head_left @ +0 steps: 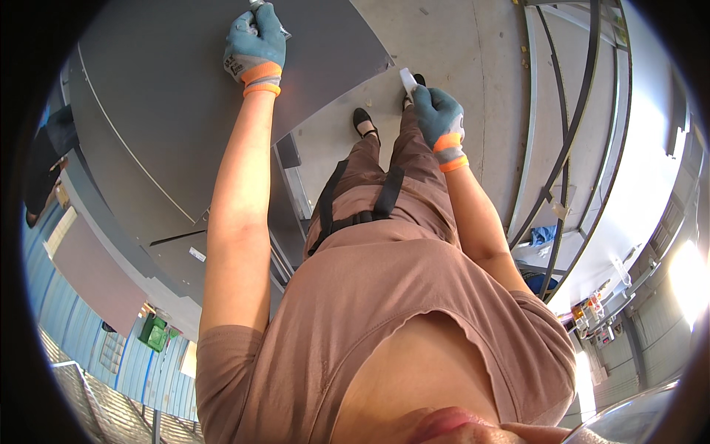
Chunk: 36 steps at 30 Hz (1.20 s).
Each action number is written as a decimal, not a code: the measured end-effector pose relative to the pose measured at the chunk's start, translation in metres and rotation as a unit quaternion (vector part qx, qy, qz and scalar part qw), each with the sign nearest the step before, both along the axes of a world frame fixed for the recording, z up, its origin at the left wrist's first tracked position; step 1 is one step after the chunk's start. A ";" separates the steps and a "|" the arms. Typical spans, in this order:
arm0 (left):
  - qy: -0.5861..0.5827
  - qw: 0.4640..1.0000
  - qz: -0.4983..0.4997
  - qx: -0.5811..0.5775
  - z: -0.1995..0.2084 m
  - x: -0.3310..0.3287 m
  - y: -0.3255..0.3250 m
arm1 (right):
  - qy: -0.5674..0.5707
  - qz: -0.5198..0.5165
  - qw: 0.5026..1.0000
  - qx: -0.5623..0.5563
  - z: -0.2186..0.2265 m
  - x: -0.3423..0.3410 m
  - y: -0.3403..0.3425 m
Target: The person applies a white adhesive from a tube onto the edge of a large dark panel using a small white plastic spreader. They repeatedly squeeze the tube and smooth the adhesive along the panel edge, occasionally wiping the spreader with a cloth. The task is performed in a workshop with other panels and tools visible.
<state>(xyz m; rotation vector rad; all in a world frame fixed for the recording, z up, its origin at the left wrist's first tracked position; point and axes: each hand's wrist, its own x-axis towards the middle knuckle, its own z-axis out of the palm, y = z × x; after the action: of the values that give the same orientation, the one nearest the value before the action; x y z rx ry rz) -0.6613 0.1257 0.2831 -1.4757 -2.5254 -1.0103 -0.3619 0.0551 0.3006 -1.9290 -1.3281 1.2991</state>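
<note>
My left hand (255, 46), in a teal-coated work glove with an orange cuff, is closed at the far edge of the view, over a dark grey sheet panel (170, 81). A small whitish, shiny thing (256, 4) sticks out past its fingers; its kind is hard to make out. Another glove of the same sort covers my right hand (439, 117), held out above the floor, right of the panel's corner. It is closed around a flat white piece (407, 79) whose end points up and away; the rest is hidden in the fist.
Below lies a concrete floor (462, 44), with my black shoes (362, 122) on it. On the right stands a metal frame rack (526, 111) with dark curved bars and a blue cloth (543, 235). A person in dark clothes (52, 152) is at far left. A green bin (154, 332) sits by a blue wall.
</note>
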 end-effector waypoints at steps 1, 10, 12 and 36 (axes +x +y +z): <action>-0.004 1.000 0.001 -0.004 0.001 0.000 0.000 | -0.017 0.009 1.000 -0.018 0.000 0.005 0.000; 0.036 0.999 -0.015 0.022 -0.001 0.001 0.001 | -0.099 0.110 0.980 0.135 0.023 -0.019 0.020; 0.024 0.999 -0.023 0.023 -0.001 0.001 0.001 | -0.111 0.120 0.981 0.107 0.025 -0.020 0.023; -0.016 0.999 -0.033 0.022 0.003 0.002 0.003 | -0.021 0.056 0.996 0.072 0.023 -0.021 0.023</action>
<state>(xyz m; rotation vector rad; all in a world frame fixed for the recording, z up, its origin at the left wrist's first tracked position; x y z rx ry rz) -0.6598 0.1291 0.2861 -1.5533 -2.4735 -1.1001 -0.3827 0.0785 0.3235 -1.8145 -1.5271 1.1851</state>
